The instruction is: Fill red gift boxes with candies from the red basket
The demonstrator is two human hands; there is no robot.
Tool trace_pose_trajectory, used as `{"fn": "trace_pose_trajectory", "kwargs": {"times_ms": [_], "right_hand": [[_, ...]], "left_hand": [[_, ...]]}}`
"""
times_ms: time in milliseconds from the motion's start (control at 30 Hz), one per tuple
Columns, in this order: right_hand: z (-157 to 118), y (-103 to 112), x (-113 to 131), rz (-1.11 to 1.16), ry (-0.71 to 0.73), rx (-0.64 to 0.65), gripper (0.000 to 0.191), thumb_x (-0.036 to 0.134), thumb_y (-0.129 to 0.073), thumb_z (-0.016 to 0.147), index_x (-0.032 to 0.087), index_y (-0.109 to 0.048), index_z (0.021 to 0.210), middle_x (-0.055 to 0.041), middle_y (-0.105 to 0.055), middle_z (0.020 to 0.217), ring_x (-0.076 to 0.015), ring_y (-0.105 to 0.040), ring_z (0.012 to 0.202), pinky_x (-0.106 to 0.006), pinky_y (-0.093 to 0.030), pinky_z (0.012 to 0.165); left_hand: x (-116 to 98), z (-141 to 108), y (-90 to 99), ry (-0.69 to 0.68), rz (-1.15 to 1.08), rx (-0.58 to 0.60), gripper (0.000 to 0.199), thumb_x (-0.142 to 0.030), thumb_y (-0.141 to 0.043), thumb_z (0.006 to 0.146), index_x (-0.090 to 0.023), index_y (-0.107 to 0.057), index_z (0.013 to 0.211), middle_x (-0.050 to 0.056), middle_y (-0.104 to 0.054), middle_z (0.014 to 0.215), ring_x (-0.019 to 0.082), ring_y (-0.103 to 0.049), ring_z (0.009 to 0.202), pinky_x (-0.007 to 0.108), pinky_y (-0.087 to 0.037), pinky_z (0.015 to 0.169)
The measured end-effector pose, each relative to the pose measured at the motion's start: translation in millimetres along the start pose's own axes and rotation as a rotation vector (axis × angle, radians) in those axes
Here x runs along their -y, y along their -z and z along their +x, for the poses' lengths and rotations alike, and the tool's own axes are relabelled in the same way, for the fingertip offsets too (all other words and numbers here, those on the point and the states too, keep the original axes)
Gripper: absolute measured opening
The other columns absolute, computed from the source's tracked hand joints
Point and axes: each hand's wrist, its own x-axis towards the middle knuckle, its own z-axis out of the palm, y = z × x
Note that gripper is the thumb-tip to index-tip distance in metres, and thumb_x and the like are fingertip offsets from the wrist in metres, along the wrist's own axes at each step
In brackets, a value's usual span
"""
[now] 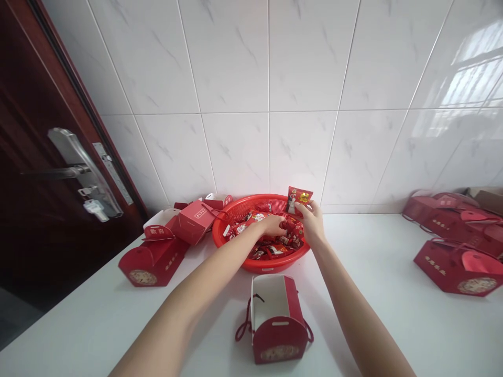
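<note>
at far left is a dark reddish-brown door [35,209] with a metal lever handle [74,172]; keys [95,208] hang at the lock below it. on the left part of the white tabletop [369,283] sits a red gift carton [151,264] with a pale oval panel on its end. just behind it a second red carton [195,222] lies tilted near the basket; further flaps show behind.

at centre, close to the white tiled wall [236,152], stands a round red plastic basket [281,264], holding many small wrapped packets [277,250], mostly red. the left hand [272,225] is inside the basket, its fingers curled down among the packets; whether it grips one cannot be told. in front of the basket, between the forearms, stands an open-topped red gift box [280,337], upright, white inside, with a dark red cord loop [244,327] at its left side and another at its right.

the right hand [312,220] is above the basket's right rim, narrowed on a red printed packet [298,199], which it holds raised between thumb and fingers.

at far right rests another red carton [458,267], with a group of similar cartons [440,212] behind it, near the wall.
</note>
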Motion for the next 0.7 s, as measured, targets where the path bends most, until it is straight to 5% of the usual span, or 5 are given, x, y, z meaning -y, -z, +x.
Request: {"fn": "trace_pose_trajectory", "kwargs": {"times_ms": [300,500,700], "right_hand": [[3,2,0,0.055,-0.064,-0.039,0.023,0.031,-0.075,0.062,0.023,-0.059,0.076,0.0013,-0.071,0.073,-0.0182,-0.069,0.072,-0.031,-0.058,0.069],[4,0,-2,0.067,-0.063,-0.042,0.020,0.033,-0.073,0.062,0.022,-0.064,0.076,0.0005,-0.072,0.074,-0.0185,-0.068,0.069,-0.031,-0.057,0.066],[4,1,-2,0.062,-0.071,-0.043,0.020,0.034,-0.072,0.062,0.022,-0.064,0.077,0.0000,-0.073,0.076,-0.0193,-0.069,0.071,-0.031,-0.057,0.065]], "left_hand": [[-3,-1,2.8,0.074,-0.013,0.005,0.022,-0.010,-0.073,0.048,-0.025,-0.060,0.039,-0.004,-0.055,0.038,0.014,-0.049,0.041,0.026,-0.045,0.056],[-6,-4,28.2,0.101,-0.182,-0.137,0.004,-0.022,-0.071,0.060,-0.023,-0.072,0.056,0.000,-0.070,0.059,0.020,-0.064,0.065,0.028,-0.048,0.066],[-7,-7,45.6,0.100,-0.413,-0.273,0.017,-0.032,-0.064,0.072,-0.019,-0.070,0.064,0.002,-0.070,0.069,0.021,-0.063,0.075,0.031,-0.049,0.074]]}}
